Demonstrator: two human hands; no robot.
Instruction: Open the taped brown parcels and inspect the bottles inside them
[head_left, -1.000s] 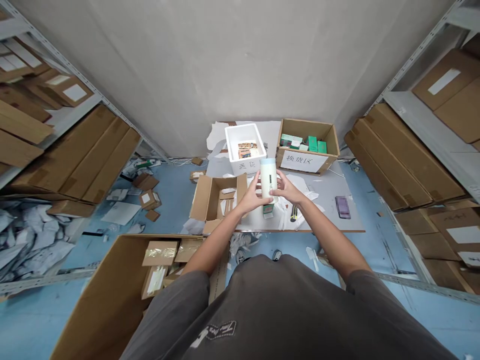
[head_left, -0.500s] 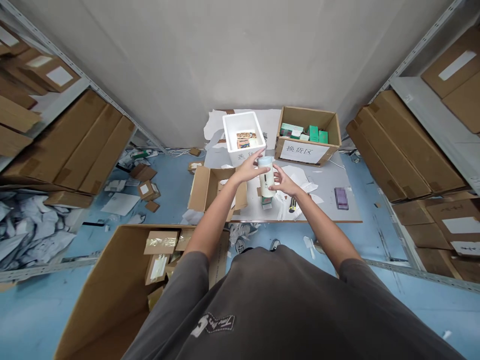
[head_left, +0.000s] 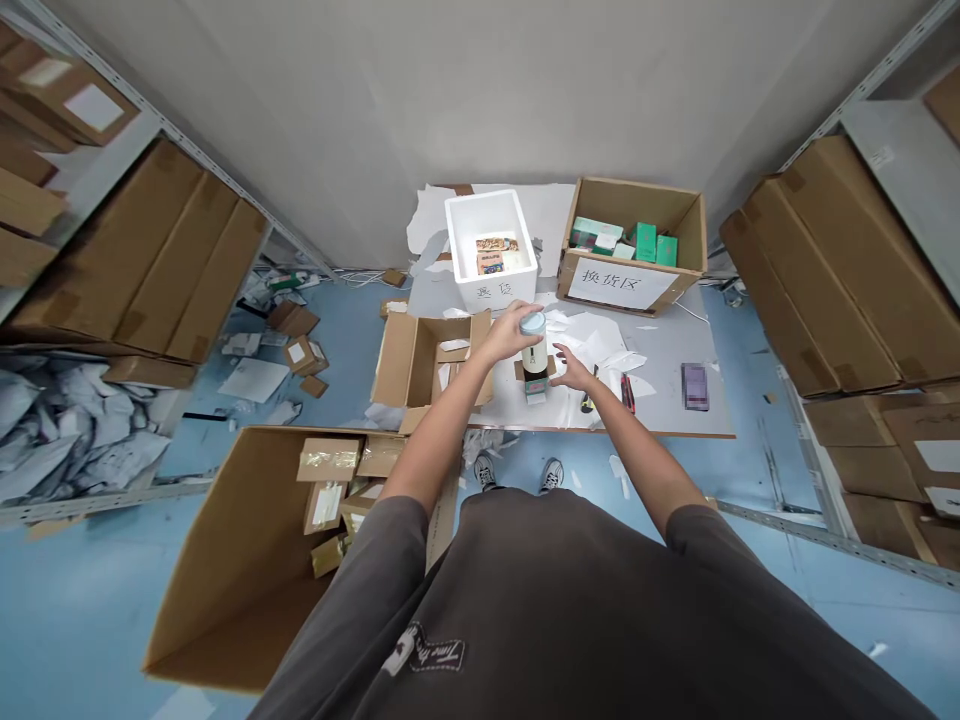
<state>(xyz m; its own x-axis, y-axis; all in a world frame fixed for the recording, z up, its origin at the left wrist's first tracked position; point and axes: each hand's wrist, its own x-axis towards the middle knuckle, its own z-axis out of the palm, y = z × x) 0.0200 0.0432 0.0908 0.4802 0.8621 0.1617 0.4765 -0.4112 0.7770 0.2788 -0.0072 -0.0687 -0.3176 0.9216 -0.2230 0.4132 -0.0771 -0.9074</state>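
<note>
- Left hand: clamped round the pale lidded tumbler, whose dark lettering is illegible.
- Tumbler: upright at the mouth of a small green box.
- Right hand: beside both, fingers apart.
- Carton sign: 换货区.
- Foam box: handwriting ending 货.

Paper sign on carton, 2 o'clock: "换货区". Foam tub, 12 o'clock: handwritten, second character "货", first uncertain. Shirt patch, 6 o'clock: "Time", remainder unclear. Bottle, centre: vertical dark print, too small to read.
</note>
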